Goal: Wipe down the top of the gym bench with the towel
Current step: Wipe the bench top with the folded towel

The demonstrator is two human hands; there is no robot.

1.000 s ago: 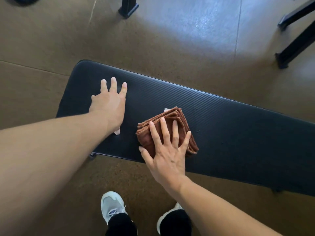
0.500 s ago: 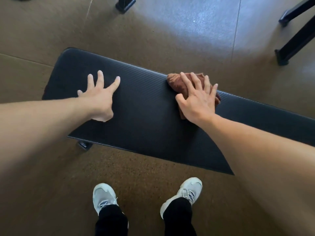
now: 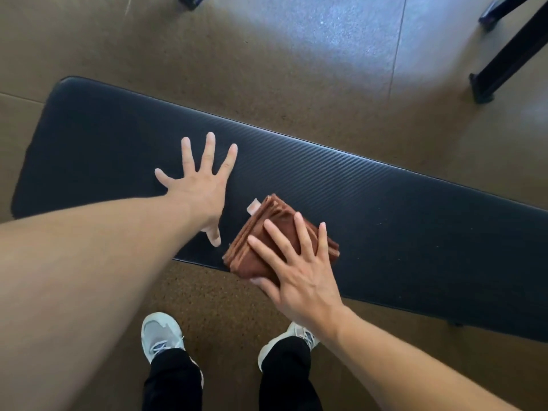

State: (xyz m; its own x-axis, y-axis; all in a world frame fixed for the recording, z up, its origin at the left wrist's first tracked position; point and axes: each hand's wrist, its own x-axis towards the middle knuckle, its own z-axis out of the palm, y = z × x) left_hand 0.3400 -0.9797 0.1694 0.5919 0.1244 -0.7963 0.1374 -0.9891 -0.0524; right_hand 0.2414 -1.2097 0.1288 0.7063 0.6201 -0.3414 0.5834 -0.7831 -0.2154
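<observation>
Towel (image 3: 267, 232), folded, lies under the flat, spread right hand (image 3: 299, 280) at the worktop's (image 3: 415, 221) near edge; unwiped length runs rightward. Left hand (image 3: 201, 185) braces flat, holding nothing.

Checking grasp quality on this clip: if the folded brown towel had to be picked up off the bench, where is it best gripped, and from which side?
Probably by the folded towel's near corner, which overhangs the bench's front edge beside the right hand. Coming from the person's side, a thumb could slip under and fingers over, pinching all stacked layers together.
</observation>
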